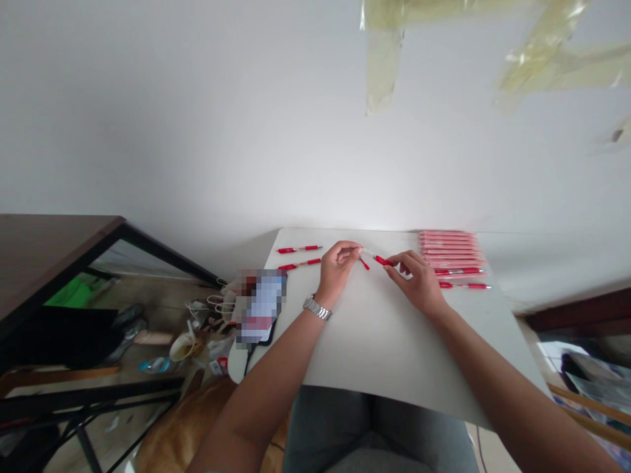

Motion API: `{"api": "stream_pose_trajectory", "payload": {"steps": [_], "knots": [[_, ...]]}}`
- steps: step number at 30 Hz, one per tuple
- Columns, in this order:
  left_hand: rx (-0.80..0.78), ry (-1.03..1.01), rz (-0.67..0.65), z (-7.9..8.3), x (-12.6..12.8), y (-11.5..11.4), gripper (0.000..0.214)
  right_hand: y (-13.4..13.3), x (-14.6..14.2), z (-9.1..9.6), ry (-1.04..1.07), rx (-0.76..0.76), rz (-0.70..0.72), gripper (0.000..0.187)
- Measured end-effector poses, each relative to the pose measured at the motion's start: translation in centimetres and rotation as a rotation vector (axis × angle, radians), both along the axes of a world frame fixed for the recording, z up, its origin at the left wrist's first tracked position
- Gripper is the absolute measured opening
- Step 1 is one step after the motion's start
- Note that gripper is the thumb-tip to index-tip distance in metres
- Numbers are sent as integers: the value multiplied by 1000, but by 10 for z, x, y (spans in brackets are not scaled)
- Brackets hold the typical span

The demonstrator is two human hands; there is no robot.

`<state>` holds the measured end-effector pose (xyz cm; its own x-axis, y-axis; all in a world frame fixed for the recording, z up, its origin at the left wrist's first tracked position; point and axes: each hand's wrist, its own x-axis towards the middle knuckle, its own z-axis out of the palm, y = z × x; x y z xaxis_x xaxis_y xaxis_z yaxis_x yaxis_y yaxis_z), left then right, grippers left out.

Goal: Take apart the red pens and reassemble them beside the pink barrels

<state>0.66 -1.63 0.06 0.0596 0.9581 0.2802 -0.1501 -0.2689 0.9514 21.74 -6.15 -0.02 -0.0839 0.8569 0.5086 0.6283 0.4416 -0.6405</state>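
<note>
Both of my hands are over the far part of a white board (394, 341) lying on my lap. My left hand (337, 268), with a metal watch on its wrist, pinches one end of a red and clear pen (375, 257). My right hand (418, 281) pinches the other, red end of that pen. A small red pen part (364, 264) hangs or lies just under it. Two finished red pens (298, 249) lie to the left of my left hand.
A row of several pink-red pens (451, 253) lies at the board's far right. A phone (260, 307) with a cable sits at the left edge. A dark table (49, 256) stands to the left, with cluttered floor and a cup (183, 347) below. White wall behind.
</note>
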Motion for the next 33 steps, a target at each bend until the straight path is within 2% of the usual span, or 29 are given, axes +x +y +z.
{"api": "stream_pose_trajectory", "payload": {"steps": [12, 23, 28, 33], "knots": [[-18, -20, -74, 2, 1, -4, 25, 2, 1, -5, -10, -1, 57, 16], [-9, -15, -81, 7, 2, -6, 28, 2, 0, -6, 1, -23, 76, 13], [34, 35, 67, 10, -6, 0, 31, 2, 0, -7, 36, -17, 50, 14], [108, 223, 222, 7, -22, 9, 27, 1, -1, -9, 89, -71, 1, 18]]}}
